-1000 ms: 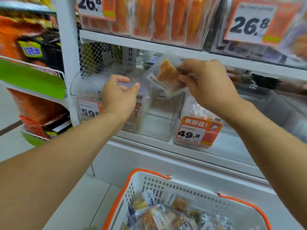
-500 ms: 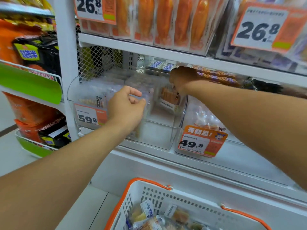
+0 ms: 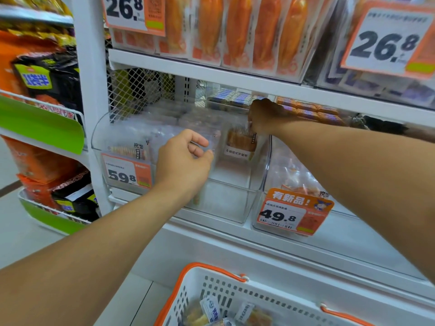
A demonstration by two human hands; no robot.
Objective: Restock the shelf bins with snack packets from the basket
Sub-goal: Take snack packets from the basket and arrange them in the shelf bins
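The left hand (image 3: 186, 161), fingers loosely curled and holding nothing, steadies the clear shelf bin (image 3: 235, 203) while the right hand (image 3: 264, 114) pinches a snack packet (image 3: 240, 143) upright inside, apparently to face shoppers.

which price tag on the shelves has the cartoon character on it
The 49.8 price tag, on the clear bin below the right hand. It alone has an orange header with a small cartoon figure; the 59.8 tag and both 26.8 tags are plain.

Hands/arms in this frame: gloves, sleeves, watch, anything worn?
Nothing worn that shows. The left hand and right hand are bare, no gloves, no rings visible. Both forearms are bare to the frame edge: no sleeves, watch or wristband in view.
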